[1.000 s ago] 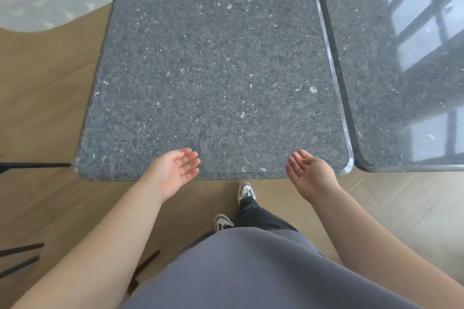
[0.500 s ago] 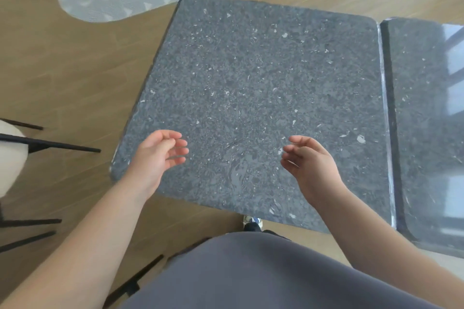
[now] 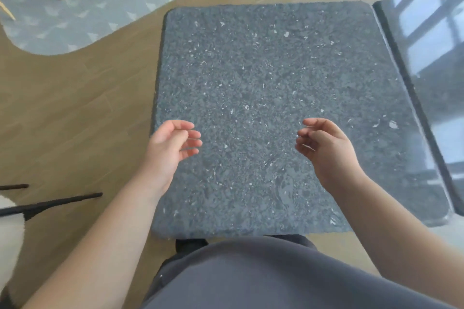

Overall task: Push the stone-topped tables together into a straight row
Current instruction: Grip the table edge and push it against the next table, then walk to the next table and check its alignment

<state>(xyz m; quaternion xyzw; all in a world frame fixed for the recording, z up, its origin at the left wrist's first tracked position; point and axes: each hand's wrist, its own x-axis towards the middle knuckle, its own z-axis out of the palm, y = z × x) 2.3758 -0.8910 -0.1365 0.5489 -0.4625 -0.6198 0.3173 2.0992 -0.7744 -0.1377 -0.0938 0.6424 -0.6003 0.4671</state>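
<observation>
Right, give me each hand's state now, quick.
Left hand: open, fingers loosely curled, holding nothing, over the table.
Right hand: open, fingers loosely curled, holding nothing, over the same table.

Both bare forearms reached up from the lower corners of the frame toward its middle. The left hand (image 3: 170, 148) sat left of centre, palm turned inward toward the other hand, its fingers (image 3: 193, 143) loosely curled and holding nothing. The right hand (image 3: 326, 148) sat right of centre at about the same height, palm facing left, fingers (image 3: 305, 139) likewise loosely bent and empty. The two hands were well apart, mirrored. Whether either touched the surface beneath could not be told.
</observation>
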